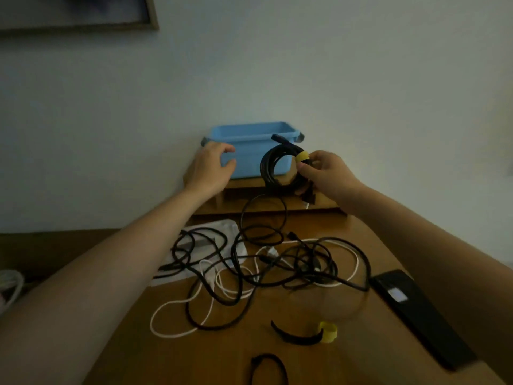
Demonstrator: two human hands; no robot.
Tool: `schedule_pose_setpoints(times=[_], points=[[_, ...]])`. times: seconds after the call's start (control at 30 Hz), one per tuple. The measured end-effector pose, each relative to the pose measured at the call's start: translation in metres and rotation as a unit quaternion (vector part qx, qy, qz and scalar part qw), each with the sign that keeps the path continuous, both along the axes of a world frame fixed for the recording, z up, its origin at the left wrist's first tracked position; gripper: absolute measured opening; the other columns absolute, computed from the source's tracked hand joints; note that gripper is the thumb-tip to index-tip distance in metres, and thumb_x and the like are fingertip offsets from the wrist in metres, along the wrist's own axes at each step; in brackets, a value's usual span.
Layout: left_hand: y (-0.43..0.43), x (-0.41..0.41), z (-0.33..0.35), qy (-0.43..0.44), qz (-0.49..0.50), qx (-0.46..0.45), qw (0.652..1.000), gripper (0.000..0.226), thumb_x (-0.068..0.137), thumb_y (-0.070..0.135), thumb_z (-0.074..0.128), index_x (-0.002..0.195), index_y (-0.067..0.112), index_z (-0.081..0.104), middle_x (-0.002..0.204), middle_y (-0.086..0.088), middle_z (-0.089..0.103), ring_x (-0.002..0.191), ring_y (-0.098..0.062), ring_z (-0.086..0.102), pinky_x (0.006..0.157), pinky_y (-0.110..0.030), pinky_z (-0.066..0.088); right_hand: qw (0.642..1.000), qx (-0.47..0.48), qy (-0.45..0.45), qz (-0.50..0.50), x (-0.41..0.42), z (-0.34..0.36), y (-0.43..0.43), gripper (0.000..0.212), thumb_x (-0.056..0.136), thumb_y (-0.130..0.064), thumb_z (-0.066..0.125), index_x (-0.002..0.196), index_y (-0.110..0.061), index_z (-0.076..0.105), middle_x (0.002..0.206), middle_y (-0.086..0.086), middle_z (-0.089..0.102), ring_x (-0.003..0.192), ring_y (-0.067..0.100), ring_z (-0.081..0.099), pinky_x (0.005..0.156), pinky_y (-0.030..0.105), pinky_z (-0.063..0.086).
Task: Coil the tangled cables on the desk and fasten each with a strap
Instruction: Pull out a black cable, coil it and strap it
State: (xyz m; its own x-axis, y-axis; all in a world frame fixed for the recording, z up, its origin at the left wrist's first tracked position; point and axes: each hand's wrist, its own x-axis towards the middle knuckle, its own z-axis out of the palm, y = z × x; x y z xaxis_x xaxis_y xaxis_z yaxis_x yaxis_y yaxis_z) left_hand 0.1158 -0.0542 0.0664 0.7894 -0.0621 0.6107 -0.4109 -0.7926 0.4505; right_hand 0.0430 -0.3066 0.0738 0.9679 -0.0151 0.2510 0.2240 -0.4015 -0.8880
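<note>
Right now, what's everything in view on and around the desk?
bin: 1, blue, back shelf
coiled cable: 1, black, held before the bin
fastened strap: 1, yellow, round that coil
tangled cables: several, black, desk middle
white cables: at least one, same tangle
yellow-tipped strap: 1, black, desk front
plain strap: 1, black, bottom edge
phone: 1, black, desk right
pouch: 1, white, under tangle's left
picture frame: 1, wooden, upper left
left hand: at bin's left corner
right hand: pinches coil at strap

Black strap (pixel 267 356) partly beyond bottom edge
</note>
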Motion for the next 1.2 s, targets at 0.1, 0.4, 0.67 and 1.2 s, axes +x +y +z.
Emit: schedule_pose_setpoints(times=[0.1, 0.4, 0.67, 1.2], points=[[0.007, 0.025, 0.017, -0.005, 0.034, 0.126, 0.991, 0.053, 0.099, 0.026, 0.059, 0.149, 0.016, 0.045, 0.15, -0.009, 0.043, 0.136, -0.03, 0.037, 0.109, -0.04, 0.034, 0.994, -0.099, -0.036, -0.024, 0.022, 0.024, 0.002, 0.02, 0.102, -0.027, 0.06, 0.114, -0.012, 0.057, 0.101, 0.008, 0.071, 0.086, 0.02, 0.072, 0.071, 0.033, 0.058], [0.014, 0.063, 0.021, -0.004, 0.035, 0.179, 0.983, 0.038, 0.105, 0.033, 0.05, 0.141, 0.022, 0.058, 0.135, -0.008, 0.06, 0.126, -0.031, 0.05, 0.099, -0.045, 0.045, 0.999, -0.001, -0.044, -0.02, 0.066, 0.098, 0.006, 0.021, 0.099, -0.015, 0.065, 0.115, -0.003, 0.06, 0.096, 0.016, 0.074, 0.08, 0.024, 0.075, 0.058, 0.03, 0.061], [0.033, 0.05, -0.004, -0.124, -0.049, 0.146, 0.98, 0.024, 0.095, 0.026, 0.071, 0.118, 0.025, 0.075, 0.111, 0.002, 0.075, 0.097, -0.021, 0.062, 0.08, -0.039, 0.048, 0.993, -0.052, -0.086, -0.056, 0.107, 0.105, 0.022, 0.018, 0.097, -0.016, 0.068, 0.112, -0.008, 0.062, 0.097, 0.014, 0.073, 0.081, 0.027, 0.076, 0.064, 0.037, 0.065], [0.031, 0.057, -0.015, -0.137, -0.067, 0.099, 0.983, 0.029, 0.1, 0.019, 0.061, 0.127, 0.021, 0.07, 0.107, 0.0, 0.07, 0.098, -0.018, 0.055, 0.076, -0.039, 0.05, 0.939, -0.341, -0.002, -0.039, 0.179, 0.057, 0.044, 0.035, 0.097, -0.034, 0.067, 0.121, -0.009, 0.069, 0.12, 0.009, 0.069, 0.109, 0.028, 0.062, 0.092, 0.035, 0.05]])
